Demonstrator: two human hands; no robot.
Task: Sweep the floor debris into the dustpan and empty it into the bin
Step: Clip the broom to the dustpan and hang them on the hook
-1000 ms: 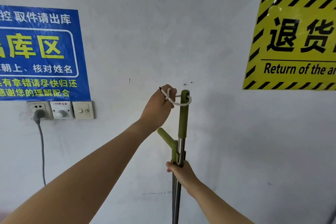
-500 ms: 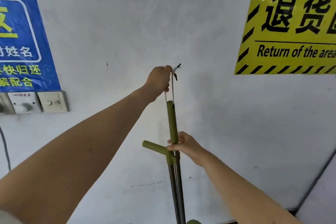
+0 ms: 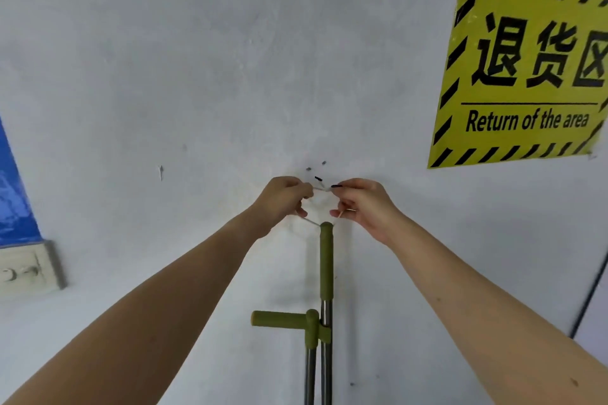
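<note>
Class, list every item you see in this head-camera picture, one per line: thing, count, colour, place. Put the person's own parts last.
Long handle: one, green grip over a metal pole, upright against the wall, centre.
Short handle: one, green, sticking out sideways to the left, clipped to a second metal pole beside the first.
String loop: one, whitish, tied at the long handle's top, stretched between both hands.
Yellow sign: one, yellow with black stripes and lettering, wall, upper right.
Blue poster: one, blue, left edge, partly cut off.
Switch plate: one, off-white, below the poster.
Wall: grey-white, with small dark marks above the hands.
Left hand: pinching the string.
Right hand: pinching the string.
</note>
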